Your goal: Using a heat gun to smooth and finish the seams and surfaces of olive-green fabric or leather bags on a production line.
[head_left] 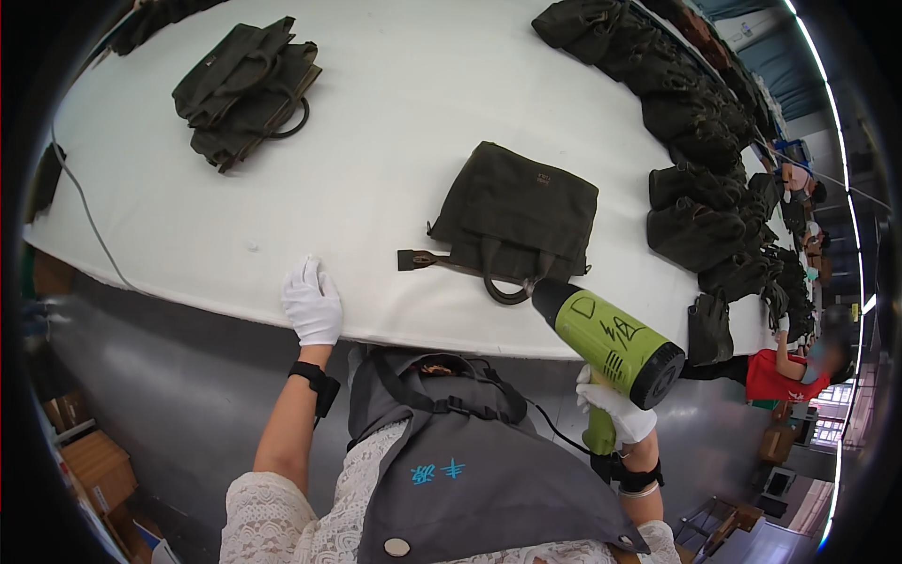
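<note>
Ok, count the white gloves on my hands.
2: one glove on your left hand, at the table edge; one on your right hand, holding the green heat gun.

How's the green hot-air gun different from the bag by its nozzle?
The hot-air gun is bright green with black ends; the handbag is dark. The hot-air gun is held up; the handbag lies flat on the table. Both have handles.

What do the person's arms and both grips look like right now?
The left grip wears a white glove; around that wrist is a black strap with a boxy black module. The right grip is also gloved in white, with a black band and pale ring at the wrist. The left sleeve is white lace.
</note>
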### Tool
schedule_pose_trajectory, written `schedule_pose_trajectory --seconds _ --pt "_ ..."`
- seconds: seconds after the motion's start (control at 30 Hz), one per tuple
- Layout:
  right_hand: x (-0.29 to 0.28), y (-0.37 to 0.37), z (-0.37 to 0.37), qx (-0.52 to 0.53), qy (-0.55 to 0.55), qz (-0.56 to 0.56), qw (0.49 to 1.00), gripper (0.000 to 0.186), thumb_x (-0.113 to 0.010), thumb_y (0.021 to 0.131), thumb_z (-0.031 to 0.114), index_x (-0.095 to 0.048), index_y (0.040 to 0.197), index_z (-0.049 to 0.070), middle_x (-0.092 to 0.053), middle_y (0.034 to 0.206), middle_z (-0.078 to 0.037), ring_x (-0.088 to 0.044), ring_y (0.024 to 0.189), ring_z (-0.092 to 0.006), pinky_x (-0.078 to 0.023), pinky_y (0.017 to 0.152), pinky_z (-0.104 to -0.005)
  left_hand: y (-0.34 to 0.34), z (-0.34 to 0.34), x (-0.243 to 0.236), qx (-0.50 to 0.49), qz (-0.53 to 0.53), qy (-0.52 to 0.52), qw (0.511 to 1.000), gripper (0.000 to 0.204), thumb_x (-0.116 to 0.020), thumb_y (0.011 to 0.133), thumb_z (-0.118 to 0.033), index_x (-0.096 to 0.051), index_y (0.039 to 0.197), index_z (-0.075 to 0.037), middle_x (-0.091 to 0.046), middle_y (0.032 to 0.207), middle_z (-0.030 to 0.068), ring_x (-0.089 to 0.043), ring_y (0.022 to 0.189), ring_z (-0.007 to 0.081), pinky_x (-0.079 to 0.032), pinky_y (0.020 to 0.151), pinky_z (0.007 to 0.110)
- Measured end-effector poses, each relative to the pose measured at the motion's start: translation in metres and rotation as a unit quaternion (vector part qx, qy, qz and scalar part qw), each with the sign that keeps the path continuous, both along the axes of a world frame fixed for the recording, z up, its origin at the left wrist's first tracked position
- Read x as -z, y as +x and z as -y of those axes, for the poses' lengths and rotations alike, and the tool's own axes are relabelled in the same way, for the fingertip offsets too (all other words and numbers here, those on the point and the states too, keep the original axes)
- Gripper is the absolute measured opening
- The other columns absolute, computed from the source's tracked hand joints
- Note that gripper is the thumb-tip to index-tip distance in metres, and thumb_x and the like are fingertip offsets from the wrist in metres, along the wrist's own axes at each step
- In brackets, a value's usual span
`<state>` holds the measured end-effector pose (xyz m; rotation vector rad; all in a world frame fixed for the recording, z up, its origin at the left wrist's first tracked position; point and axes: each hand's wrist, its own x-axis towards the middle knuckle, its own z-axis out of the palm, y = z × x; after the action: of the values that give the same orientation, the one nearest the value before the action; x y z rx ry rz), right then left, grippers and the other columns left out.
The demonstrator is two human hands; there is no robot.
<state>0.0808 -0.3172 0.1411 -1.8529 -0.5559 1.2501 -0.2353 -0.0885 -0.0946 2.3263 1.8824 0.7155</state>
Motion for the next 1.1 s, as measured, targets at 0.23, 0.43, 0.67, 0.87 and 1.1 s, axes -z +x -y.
schedule_pose_trajectory --seconds 0.23,0.43,0.67,0.87,1.1 --pt "-0.001 0.001 0.003 0.006 -0.023 -0.027 0.999 0.015 -0.067 0.076 0.000 -0.060 0.089 0.002 -0.059 0.079 -0.004 -0.058 0.063 -0.0124 -0.048 0.057 -0.0249 -0.040 -0.035 -0.002 -0.072 0.095 0.051 0.992 0.044 -0.049 0.091 -0.012 -0.043 0.133 -0.002 -0.042 0.138 0.0179 -0.039 0.126 0.0350 -0.032 0.107 0.039" --pt "0.003 -0.002 0.007 0.016 -0.012 -0.017 1.000 0.017 -0.066 0.077 0.001 -0.060 0.093 0.002 -0.059 0.081 -0.005 -0.059 0.065 -0.0128 -0.049 0.056 -0.0250 -0.100 -0.078 0.011 -0.037 -0.022 -0.029 0.999 0.037 -0.046 0.092 -0.008 -0.049 0.128 -0.001 -0.050 0.129 0.0195 -0.042 0.124 0.0352 -0.034 0.106 0.040" --pt "0.008 -0.013 0.008 0.020 0.009 -0.019 1.000 0.017 -0.067 0.076 0.001 -0.060 0.091 0.002 -0.059 0.080 -0.004 -0.059 0.065 -0.0124 -0.049 0.057 -0.0246 -0.090 -0.076 0.004 -0.029 -0.025 0.048 0.998 0.029 -0.048 0.090 -0.007 -0.057 0.117 -0.002 -0.060 0.114 0.0180 -0.052 0.111 0.0350 -0.042 0.095 0.041" --pt "0.015 -0.007 0.014 0.032 0.019 -0.017 0.999 0.017 -0.068 0.076 0.001 -0.061 0.092 0.003 -0.060 0.080 -0.004 -0.060 0.066 -0.0125 -0.049 0.058 -0.0243 -0.060 -0.071 -0.029 -0.042 -0.057 -0.108 0.992 0.016 -0.053 0.086 -0.012 -0.064 0.095 -0.004 -0.064 0.096 0.0169 -0.060 0.093 0.0340 -0.049 0.079 0.042" --pt "-0.003 0.023 0.043 0.109 0.135 -0.079 0.982 0.031 -0.064 0.074 -0.003 -0.058 0.105 -0.002 -0.060 0.083 -0.007 -0.059 0.064 -0.0154 -0.048 0.057 -0.0249 -0.036 -0.063 -0.017 0.074 -0.293 -0.187 0.934 0.013 -0.054 0.083 -0.010 -0.064 0.086 -0.001 -0.065 0.083 0.0173 -0.064 0.078 0.0315 -0.052 0.068 0.038"
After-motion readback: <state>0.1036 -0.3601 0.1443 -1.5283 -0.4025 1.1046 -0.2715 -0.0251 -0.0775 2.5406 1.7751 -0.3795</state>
